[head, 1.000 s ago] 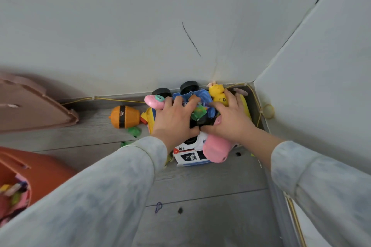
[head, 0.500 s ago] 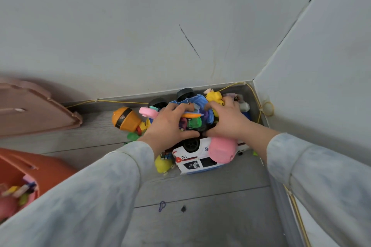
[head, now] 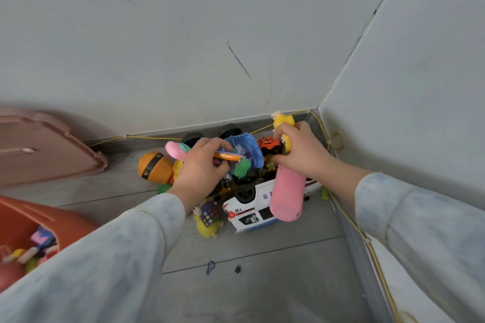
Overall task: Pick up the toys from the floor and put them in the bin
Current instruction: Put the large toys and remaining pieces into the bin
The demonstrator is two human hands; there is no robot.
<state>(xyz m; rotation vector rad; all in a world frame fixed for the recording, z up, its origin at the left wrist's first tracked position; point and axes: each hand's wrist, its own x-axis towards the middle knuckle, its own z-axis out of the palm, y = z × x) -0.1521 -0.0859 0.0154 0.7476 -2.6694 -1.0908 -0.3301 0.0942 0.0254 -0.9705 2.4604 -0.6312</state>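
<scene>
White toy police car (head: 258,207), lying upside down, lower centre of frame: red "110" on body near front end, reads inverted. Blue characters on car's side panel, just left of pink plush, too blurred and partly hidden to read. Dark picture sticker on car's window area, no legible text. Orange rounded toy with black band (head: 153,169), left of centre: small pale emblem on band, unreadable. No other text, brand or number legible anywhere in frame.
</scene>
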